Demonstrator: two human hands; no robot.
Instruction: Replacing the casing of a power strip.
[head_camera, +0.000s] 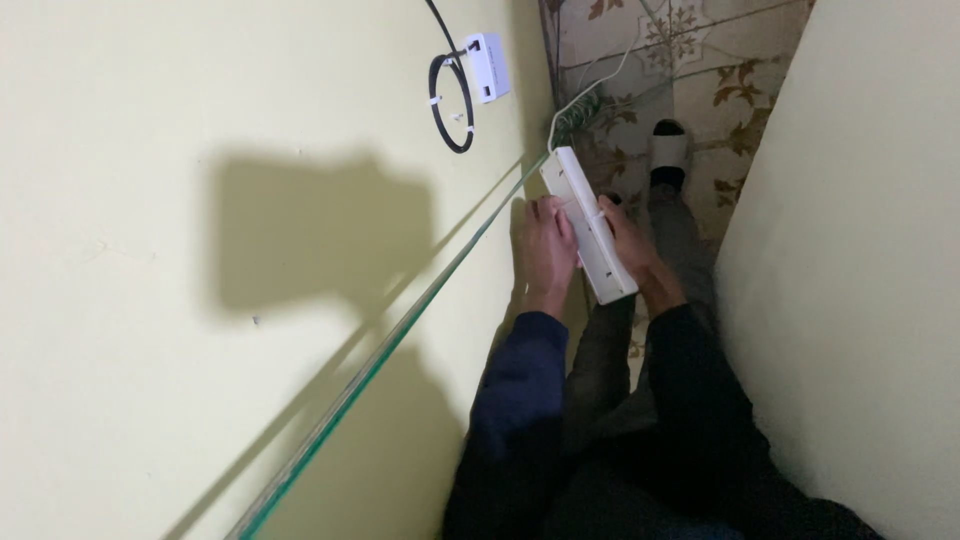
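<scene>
Pale yellow painted wall (150, 330) carries a coiled black cable (452, 100) and a small white plastic box (488, 66) at upper left. Left hand (546, 248) and right hand (628, 245), forearms extended downward, both clasp the long white plastic power strip (590, 225) between them. Judgement: an even two-sided hold keeps it level; mind its white cord (590, 85) trailing toward the patterned floor tiles (720, 70).

A home, by the look of it: a narrow passage between pale yellow walls (150, 330), with a patterned floral tile floor (700, 60). A small white box (488, 66) with a coiled black cable (452, 103) hangs on the wall above a glass shelf edge (390, 345). A slipper (668, 150) is on the foot.
</scene>
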